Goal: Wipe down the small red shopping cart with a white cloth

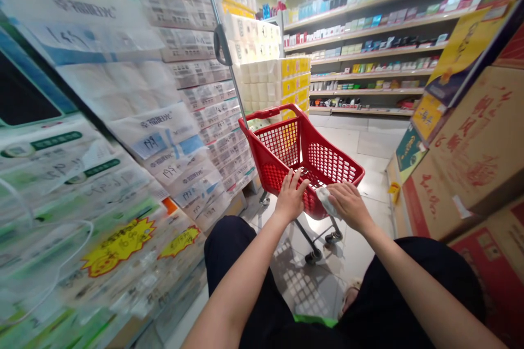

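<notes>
A red plastic shopping cart with a lattice basket stands before my knees, its near rim towards me. My left hand lies at this rim, fingers stretched and a little spread, holding nothing. At the rim's right part, my right hand presses a crumpled white cloth or tissue against the red plastic; its fingers are bent over it and partly hide it. Some basket floor shows through the top, with no goods visible there. A thin metal pole rises by the cart's far handle.
Stacked tissue packs with handwritten prices wall the left side. Cardboard cartons crowd the right. Shelves of small boxes and bottles line the back. The cart's wheels rest on pale floor tiles.
</notes>
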`<state>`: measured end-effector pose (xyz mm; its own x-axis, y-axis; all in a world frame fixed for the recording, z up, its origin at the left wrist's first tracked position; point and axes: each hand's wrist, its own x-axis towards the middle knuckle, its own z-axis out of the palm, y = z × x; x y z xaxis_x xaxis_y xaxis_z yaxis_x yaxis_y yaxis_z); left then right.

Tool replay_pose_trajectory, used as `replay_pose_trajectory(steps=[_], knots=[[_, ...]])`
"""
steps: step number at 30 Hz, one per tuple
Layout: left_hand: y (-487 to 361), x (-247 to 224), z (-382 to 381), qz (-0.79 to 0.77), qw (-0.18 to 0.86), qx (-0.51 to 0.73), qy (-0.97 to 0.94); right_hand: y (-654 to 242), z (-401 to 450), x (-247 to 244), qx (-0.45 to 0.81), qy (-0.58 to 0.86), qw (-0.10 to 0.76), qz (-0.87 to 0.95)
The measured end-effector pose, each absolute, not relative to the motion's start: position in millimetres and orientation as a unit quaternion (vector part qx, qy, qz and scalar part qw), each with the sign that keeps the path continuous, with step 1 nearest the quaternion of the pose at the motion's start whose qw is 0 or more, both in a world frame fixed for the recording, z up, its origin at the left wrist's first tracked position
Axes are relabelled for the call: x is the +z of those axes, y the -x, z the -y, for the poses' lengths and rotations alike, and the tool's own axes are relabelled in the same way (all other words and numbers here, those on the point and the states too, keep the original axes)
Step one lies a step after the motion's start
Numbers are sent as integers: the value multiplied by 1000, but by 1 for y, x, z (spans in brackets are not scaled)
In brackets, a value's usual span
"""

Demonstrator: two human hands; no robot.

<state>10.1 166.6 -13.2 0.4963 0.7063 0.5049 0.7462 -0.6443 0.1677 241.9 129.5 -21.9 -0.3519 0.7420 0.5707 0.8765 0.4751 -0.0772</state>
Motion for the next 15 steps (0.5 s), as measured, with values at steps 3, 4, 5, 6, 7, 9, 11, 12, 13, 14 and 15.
replay_pose_trajectory(steps=[3, 4, 5, 6, 7, 9, 11, 12, 13, 14, 15], knots=[[-11, -14, -166, 425, 28, -276, 861, -275, -141, -32, -132, 534, 300, 779], [-12, -13, -166, 427, 25, -276, 861, -282, -144, -35, -136, 551, 307, 764], [-13, -13, -166, 429, 22, -275, 860, -285, -147, -37, -138, 564, 316, 750], [-14, -13, -165, 430, 20, -275, 860, -284, -149, -38, -137, 574, 326, 739], [-16, -12, -165, 431, 18, -274, 860, -279, -148, -39, -138, 580, 339, 728], [-18, -11, -163, 433, 19, -272, 859, -257, -142, -39, -147, 583, 366, 711], [-19, -10, -161, 435, 25, -271, 858, -224, -130, -39, -163, 581, 380, 701], [-18, -10, -160, 435, 30, -273, 857, -208, -122, -39, -163, 574, 380, 706], [-18, -10, -159, 436, 34, -275, 856, -193, -115, -39, -158, 567, 371, 718], [-16, -10, -158, 438, 38, -276, 855, -181, -109, -39, -157, 566, 369, 721], [-14, -11, -158, 440, 42, -277, 853, -173, -105, -39, -153, 562, 362, 728]])
